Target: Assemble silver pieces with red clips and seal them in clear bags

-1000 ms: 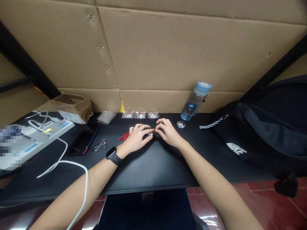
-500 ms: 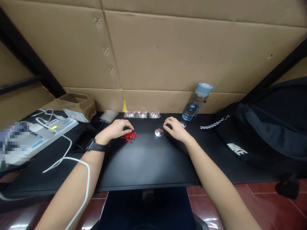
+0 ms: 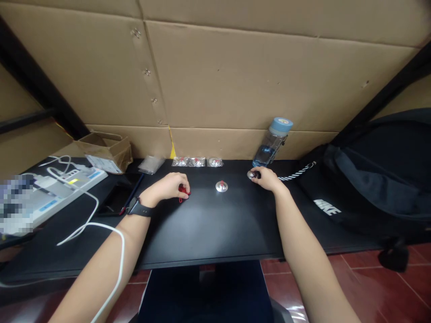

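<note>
1. Touching the right edge of the plain metal disc (image 3: 249, 175) – that's the right hand (image 3: 268, 178), thumb and fingertips bent in close together. Narrow gap for sure, but can't tell if it's really gripped or just touched.
2. The left hand (image 3: 168, 186) is over on the other side, fingers curled down onto the bunch of red cords (image 3: 183, 193). Some loops poke out under the fingertips. The hand is mostly bunched up, and I can't tell how many cords, if any, are pinched.
3. Between the two hands, touching neither, there's the disc with a red bit (image 3: 221, 186), lying on the black table (image 3: 208, 231). The red part sits in its middle.
4. Behind that, near the cardboard wall (image 3: 242, 80), three clear packets (image 3: 197, 162) line up in a row, each with a shiny disc and some red inside. A few flat plastic bags (image 3: 151, 164) lie to their left.
5. Just past the right hand stands a blue-capped bottle (image 3: 266, 152), with a striped strap (image 3: 296, 174) and a black bag (image 3: 367, 179) further right.
6. Left wrist wears a black watch (image 3: 143, 209), and a white cable (image 3: 122, 251) crosses that forearm in view.
</note>
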`<state>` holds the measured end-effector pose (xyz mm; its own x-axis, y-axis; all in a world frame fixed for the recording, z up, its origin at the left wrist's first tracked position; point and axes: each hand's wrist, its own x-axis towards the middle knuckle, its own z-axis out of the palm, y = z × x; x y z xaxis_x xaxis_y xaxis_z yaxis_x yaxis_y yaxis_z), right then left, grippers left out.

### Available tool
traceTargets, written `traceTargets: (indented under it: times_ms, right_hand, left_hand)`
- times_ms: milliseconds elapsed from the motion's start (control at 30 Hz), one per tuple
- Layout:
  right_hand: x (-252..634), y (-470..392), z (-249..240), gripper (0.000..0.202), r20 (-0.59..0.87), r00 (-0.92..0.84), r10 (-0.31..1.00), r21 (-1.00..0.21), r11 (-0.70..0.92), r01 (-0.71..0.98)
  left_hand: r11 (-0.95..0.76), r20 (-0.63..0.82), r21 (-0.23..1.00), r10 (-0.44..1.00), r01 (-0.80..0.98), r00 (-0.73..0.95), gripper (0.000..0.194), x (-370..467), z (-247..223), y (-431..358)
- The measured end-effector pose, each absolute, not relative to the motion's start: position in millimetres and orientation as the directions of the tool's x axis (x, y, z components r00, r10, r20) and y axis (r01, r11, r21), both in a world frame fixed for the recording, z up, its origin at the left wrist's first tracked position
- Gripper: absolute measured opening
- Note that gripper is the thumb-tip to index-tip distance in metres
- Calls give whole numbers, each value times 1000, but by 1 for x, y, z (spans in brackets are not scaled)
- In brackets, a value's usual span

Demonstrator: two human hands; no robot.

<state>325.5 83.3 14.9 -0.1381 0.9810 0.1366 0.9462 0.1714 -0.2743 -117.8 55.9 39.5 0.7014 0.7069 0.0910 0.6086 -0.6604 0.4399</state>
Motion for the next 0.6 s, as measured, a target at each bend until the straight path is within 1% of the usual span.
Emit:
traceTargets:
  times_ms: [133, 300, 433, 600]
  right_hand:
    - [325, 86, 13, 43, 156, -149, 977, -308, 191, 932]
    - [326, 87, 12, 38, 159, -132, 978, -365, 183, 913]
    - [326, 86, 15, 37, 160, -143, 977, -403, 197, 894]
    - [325, 82, 19, 39, 166, -150, 975, -449, 210, 868]
  left_hand:
    - [-682, 108, 435, 688, 588, 718, 17, -118, 39, 57]
    - [-705, 164, 430, 676, 564, 719, 20, -120, 47, 55]
    - [-668, 198, 493, 710, 557, 676, 23, -121, 58, 49]
    - [-576, 169, 588, 774, 568, 610, 24, -124, 68, 42]
